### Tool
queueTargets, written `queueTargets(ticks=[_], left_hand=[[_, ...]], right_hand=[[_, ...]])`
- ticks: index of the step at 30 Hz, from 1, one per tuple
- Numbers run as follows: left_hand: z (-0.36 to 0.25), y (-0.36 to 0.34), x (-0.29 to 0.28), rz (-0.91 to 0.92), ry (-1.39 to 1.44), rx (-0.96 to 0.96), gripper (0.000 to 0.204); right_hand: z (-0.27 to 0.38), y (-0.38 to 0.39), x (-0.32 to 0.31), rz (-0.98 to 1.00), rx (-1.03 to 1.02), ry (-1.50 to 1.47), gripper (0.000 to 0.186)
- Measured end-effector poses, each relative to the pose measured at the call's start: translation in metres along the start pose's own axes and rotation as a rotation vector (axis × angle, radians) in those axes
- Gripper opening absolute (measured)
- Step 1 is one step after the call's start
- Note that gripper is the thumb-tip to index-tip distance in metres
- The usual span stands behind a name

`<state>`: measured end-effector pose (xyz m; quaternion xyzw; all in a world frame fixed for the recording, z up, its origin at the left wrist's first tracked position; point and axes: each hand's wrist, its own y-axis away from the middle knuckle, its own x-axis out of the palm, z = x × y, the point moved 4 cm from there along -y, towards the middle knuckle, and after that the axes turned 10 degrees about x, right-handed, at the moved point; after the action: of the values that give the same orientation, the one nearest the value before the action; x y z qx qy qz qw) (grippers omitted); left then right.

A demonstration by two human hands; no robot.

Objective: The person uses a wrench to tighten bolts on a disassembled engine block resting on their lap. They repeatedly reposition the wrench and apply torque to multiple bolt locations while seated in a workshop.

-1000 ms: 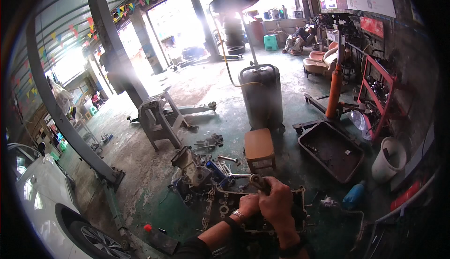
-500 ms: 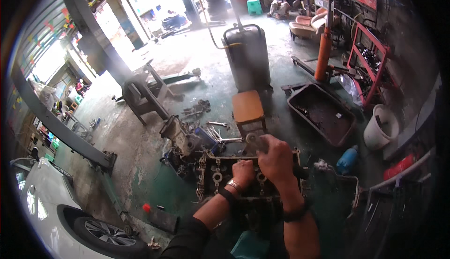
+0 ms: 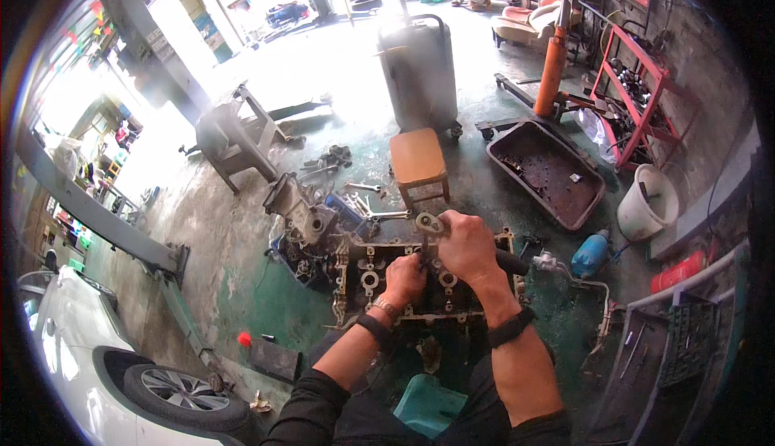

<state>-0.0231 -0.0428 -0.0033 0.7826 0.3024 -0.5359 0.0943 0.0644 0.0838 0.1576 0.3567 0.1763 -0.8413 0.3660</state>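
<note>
grey, greasy metal fills the middle of the frame: a cylinder head (image 3: pixel 420 284) lies flat on the workshop floor (image 3: pixel 242 228), just below centre, and both hands are on top of it. right hand (image 3: pixel 467 246) is closed around a valve tool (image 3: pixel 429 228) with a rounded metal head, which pokes out at the upper left of the fist. left hand (image 3: pixel 405 279) sits just beside and below it, fingers curled in tight on the tool's lower end where it meets the head; what else is under those fingers i cannot tell. dark bands on both wrists, black sleeves coming in from the lower edge.

reading it, this looks like valve work on the head, the tool being seated or pressed on one port. the next move calls for a steady, square push from the right hand while the left keeps the tip from slipping off.

around it: loose wrenches (image 3: pixel 367 204) on the floor up and left of the hands, a wooden stool (image 3: pixel 418 159) right above, a dirty drain tray (image 3: pixel 545 171) in the upper right, a white bucket (image 3: pixel 646 204) beyond it, a blue can (image 3: pixel 591 254) at right, a white car (image 3: pixel 73 365) at lower left.
</note>
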Motion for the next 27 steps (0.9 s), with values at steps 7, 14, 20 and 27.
queueTargets(ticks=[7, 14, 20, 27], left_hand=[[0.006, 0.006, -0.039, -0.236, 0.496, -0.199, 0.024], [-0.015, 0.013, -0.104, -0.548, 0.710, 0.004, 0.023], [-0.038, 0.015, -0.120, -0.368, 1.275, 0.092, 0.035], [-0.047, 0.022, -0.147, -0.421, 1.041, 0.083, 0.029]], right_hand=[[0.002, -0.002, 0.001, 0.005, -0.014, -0.115, 0.025], [0.016, 0.009, -0.006, 0.138, -0.104, -0.222, 0.030], [0.035, 0.021, -0.018, 0.306, -0.138, -0.396, 0.037], [0.049, 0.030, -0.028, 0.361, -0.182, -0.432, 0.034]])
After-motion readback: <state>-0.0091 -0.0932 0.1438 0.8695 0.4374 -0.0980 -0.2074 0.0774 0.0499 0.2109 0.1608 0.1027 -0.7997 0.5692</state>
